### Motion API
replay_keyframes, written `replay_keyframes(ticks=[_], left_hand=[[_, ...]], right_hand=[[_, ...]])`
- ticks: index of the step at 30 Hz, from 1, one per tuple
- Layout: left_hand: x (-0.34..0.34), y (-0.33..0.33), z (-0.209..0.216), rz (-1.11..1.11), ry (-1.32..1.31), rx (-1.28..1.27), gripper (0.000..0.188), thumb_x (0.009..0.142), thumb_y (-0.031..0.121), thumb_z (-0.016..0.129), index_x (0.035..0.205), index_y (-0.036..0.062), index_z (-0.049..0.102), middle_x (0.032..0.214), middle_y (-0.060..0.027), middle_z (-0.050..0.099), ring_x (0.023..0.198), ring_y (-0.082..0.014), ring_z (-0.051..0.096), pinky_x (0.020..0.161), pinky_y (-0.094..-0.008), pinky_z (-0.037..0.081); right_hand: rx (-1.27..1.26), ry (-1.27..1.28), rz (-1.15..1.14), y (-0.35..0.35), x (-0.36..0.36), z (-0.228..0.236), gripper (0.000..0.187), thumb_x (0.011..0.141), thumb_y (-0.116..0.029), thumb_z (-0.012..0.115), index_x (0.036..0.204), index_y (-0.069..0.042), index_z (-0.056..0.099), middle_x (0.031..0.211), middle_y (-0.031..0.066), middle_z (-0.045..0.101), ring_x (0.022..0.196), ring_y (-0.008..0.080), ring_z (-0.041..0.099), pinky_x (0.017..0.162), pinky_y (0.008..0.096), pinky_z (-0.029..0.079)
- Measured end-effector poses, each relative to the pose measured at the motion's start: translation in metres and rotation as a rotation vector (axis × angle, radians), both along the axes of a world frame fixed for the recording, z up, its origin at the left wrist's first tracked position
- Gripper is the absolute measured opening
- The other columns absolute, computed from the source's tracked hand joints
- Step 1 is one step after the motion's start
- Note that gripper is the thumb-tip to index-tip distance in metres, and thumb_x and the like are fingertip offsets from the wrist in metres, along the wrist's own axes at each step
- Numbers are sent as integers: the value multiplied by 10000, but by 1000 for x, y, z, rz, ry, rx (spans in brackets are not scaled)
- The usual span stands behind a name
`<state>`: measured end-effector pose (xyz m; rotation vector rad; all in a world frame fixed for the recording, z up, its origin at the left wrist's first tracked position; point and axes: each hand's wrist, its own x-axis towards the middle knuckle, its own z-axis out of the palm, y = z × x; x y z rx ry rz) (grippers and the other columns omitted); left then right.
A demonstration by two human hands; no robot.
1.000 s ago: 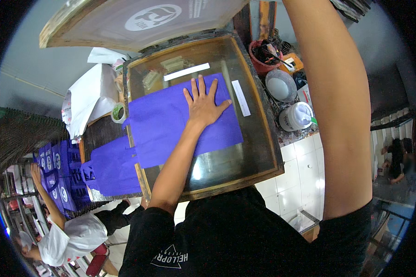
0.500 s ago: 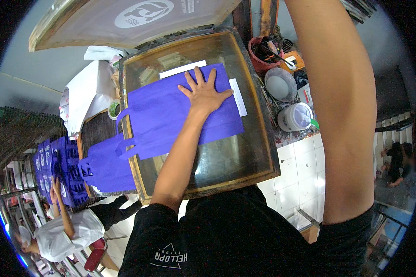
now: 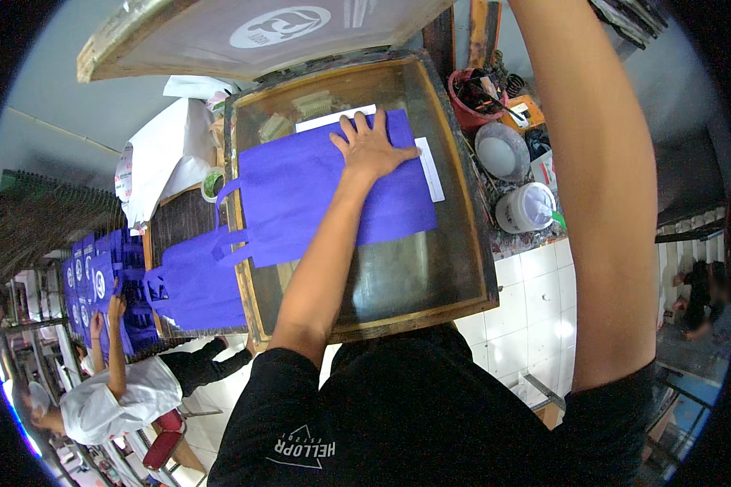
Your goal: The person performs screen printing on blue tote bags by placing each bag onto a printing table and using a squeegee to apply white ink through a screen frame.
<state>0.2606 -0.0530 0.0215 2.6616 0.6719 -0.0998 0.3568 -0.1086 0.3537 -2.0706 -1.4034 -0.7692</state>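
Note:
My left hand (image 3: 371, 152) lies on a purple fabric tote bag (image 3: 300, 199), its fingers apart and nothing held. The fingertips reach the bag's far edge, and the thumb touches or nearly touches a white strip (image 3: 430, 169) along the right side. Another white strip (image 3: 335, 118) runs along the far edge. Under the bag is a glass-topped board (image 3: 398, 284) with a wooden border; the bag's handles (image 3: 229, 239) hang over its left side. Above the far side a printing screen (image 3: 357, 32) with a round logo is tilted up. My right arm stretches up past the top edge, its hand out of view.
More purple bags (image 3: 199, 272) lie at the left. White paper (image 3: 170, 154) and a tape roll (image 3: 213, 185) sit beyond them. At right stand a red bucket (image 3: 467, 101), a round bowl (image 3: 499, 150) and a white tub (image 3: 524, 209). A co-worker (image 3: 122, 402) reaches toward hanging printed bags (image 3: 89, 280).
The whole scene has shifted slightly right in the picture. My left hand stays on the bag, fingers a little closer together. The co-worker's arms have moved at the hanging bags.

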Motion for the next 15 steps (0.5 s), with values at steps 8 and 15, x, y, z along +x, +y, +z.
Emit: replay_keyframes(ticks=[8,15], left_hand=[[-176,7,83,38,-1193,-1136,450,994,212,644,1293,-111,550,1137,-244,716,1001,-307,727,944,-422,563],[-268,-49,-7,495,-586,-1333,310,986,244,667,972,-65,688,817,-174,737,707,-204,702,726,-334,548]], right_hand=[[-190,176,-146,-61,-110,-105,458,844,-538,700,1022,-127,793,978,181,753,903,349,730,767,428,578],[-187,359,112,-111,-150,-234,395,801,-420,806,742,-52,674,691,118,634,649,308,634,578,422,463]])
